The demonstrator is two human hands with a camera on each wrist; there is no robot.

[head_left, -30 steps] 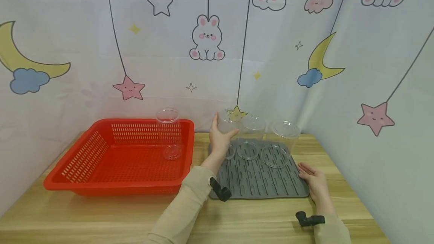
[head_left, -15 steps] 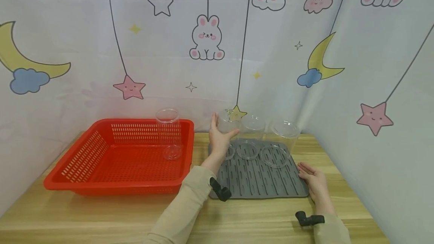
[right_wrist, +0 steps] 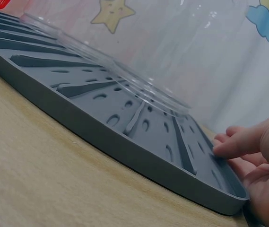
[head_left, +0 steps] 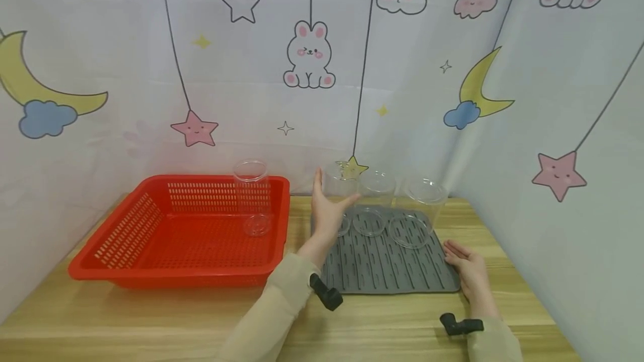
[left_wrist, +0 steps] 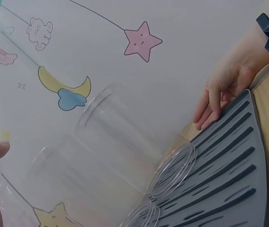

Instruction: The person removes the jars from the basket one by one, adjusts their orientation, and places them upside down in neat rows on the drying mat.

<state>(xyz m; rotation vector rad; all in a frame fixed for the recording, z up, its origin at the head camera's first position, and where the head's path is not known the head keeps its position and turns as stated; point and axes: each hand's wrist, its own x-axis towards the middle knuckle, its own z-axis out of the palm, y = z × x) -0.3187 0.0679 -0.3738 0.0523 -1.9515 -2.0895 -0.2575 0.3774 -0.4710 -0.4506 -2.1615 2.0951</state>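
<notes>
My left hand [head_left: 327, 214] is at the leftmost clear plastic cup [head_left: 342, 180] on the grey drying mat [head_left: 384, 270], its thumb spread wide from the raised fingers. That cup's lower part is half hidden behind the hand. To its right stand a second clear cup [head_left: 377, 189] and a wider one [head_left: 422, 200], both upright in a row. At the mat's right edge rests my right hand [head_left: 470, 272], fingers relaxed. In the right wrist view its thumb [right_wrist: 226, 146] touches the rim of the mat [right_wrist: 125, 151].
A red slotted plastic basket [head_left: 176, 275] sits to the left on the wooden table [head_left: 166, 317]. One tall clear cup [head_left: 251, 194] stands upright in the basket's back right corner. Behind the table hangs a white cloth [head_left: 241, 71] printed with stars, moons and rabbits.
My left thumb has spread slightly to the right, away from the fingers. The cups, the basket and my right hand hold their places; the head view has shifted a little.
</notes>
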